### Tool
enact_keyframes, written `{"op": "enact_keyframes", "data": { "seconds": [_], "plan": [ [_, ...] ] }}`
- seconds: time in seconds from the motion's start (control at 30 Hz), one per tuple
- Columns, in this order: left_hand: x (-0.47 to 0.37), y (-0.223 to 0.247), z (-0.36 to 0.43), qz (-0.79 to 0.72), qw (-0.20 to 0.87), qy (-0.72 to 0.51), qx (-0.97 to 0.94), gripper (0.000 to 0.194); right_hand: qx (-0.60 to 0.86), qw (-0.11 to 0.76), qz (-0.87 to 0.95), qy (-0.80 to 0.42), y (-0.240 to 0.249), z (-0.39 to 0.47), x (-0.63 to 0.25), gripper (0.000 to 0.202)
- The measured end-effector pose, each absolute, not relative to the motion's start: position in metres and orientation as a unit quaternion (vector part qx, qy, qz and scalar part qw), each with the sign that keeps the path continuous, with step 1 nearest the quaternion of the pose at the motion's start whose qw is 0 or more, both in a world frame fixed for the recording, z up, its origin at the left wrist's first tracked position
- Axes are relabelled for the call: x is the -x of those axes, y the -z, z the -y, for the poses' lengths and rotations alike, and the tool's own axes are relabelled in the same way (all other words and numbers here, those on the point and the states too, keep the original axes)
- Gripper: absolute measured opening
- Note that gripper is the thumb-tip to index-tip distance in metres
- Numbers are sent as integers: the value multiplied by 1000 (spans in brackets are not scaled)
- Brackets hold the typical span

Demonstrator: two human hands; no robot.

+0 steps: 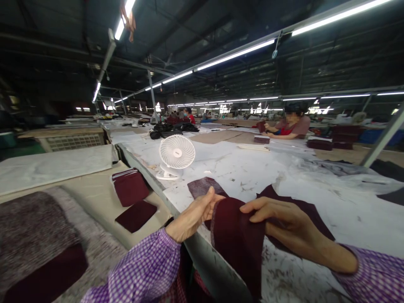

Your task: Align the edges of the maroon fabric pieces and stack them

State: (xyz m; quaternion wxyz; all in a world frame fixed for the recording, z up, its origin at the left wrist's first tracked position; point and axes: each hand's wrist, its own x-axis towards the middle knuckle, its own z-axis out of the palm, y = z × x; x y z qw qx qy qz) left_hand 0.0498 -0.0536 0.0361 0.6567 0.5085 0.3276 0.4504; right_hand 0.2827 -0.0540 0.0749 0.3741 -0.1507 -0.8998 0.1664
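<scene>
- Left hand [200,212]: thumb up, fingers behind the maroon cloth [236,235], gripping its edge.
- Right hand [288,225]: palm down, pinching the cloth's top.
- Cloth: hangs over the table edge.

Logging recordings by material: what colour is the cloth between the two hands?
Dark maroon cloth, clearest in the head view.

Bright tube lights [236,54] hang under a dark roof [195,29], above long white-covered tables [233,160]
</scene>
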Motion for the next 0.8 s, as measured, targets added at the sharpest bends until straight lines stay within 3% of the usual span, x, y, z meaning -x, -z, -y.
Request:
{"op": "enact_keyframes", "data": {
  "seconds": [0.13,0.27,0.37,0.43,0.5,0.57,0.8],
  "plan": [
    [-59,-34,59,-348,690,-492,-400,34,147,380,907,-106,-80,56,-284,15],
    [-60,-33,52,-402,639,-523,-395,28,138,347,924,-85,-81,57,-284,18],
    [-66,-25,45,-480,523,-484,-512,16,154,264,945,-119,-79,56,-285,16],
    [-72,-18,43,-542,369,-428,-622,8,165,165,961,-146,-76,53,-288,14],
    [-77,-10,43,-581,201,-357,-703,12,180,90,968,-149,-70,48,-290,19],
    [-81,-4,44,-588,97,-305,-742,18,209,75,968,-115,-60,39,-290,27],
    [-82,0,35,-578,54,-271,-768,23,265,99,959,23,-24,12,-282,33]
  ]
}}
